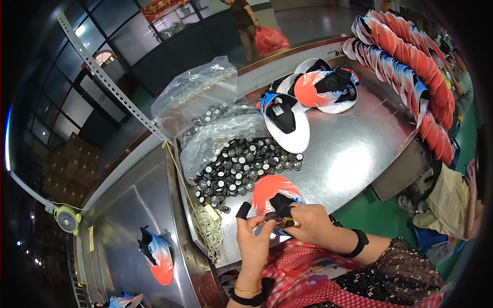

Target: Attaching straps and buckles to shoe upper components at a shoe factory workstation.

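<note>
A small round black part (270,217) is pinched between the thumb and fingers of my left hand (253,237), whose index finger wears a black finger sleeve and points up. My right hand (311,224) meets it from the right, fingers closed, also in black sleeves. Something small and yellowish shows between its fingers; I cannot make out what it is. Just beyond both hands lies an orange, white and blue sun visor cap (272,189), partly covered by the right fingers. A heap of small round black parts (241,167), several with white centres, spreads beyond my left hand.
Clear plastic bags (197,97) lie behind the heap. More visor caps (287,123) rest at the table's far side, and long nested stacks (411,66) line the right. A cord bundle (209,231) lies left of my hands; another cap (156,256) sits on the left metal surface.
</note>
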### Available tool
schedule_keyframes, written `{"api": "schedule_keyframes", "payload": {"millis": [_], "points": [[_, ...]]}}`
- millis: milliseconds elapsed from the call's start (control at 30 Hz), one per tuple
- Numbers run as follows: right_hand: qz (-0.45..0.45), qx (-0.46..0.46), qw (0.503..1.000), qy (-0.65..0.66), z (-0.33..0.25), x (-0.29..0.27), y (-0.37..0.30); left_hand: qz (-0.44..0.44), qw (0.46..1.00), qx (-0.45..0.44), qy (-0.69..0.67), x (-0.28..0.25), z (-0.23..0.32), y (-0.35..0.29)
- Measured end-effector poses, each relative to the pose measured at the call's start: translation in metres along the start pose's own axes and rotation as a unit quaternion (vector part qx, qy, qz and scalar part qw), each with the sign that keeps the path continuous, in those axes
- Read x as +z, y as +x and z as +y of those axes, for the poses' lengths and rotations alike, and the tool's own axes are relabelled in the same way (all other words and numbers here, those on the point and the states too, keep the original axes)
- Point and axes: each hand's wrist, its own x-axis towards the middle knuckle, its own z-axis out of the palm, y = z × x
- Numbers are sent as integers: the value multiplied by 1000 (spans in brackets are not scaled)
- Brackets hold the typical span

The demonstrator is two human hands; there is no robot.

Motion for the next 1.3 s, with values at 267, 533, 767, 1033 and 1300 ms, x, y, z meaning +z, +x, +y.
{"api": "schedule_keyframes", "payload": {"millis": [267,533,767,1033,1300], "points": [[98,44,986,125,13,3,0,-30,864,254,434,12,5,-4],[-42,77,994,-59,42,-36,-1,85,935,152,310,12,-13,3],[-72,54,994,-68,43,-48,4,1,899,225,374,11,-36,9],[226,268,873,338,81,-117,7,-9,917,190,350,7,-24,4],[-102,16,993,57,45,-31,-1,48,906,235,348,16,-40,-2]]}}
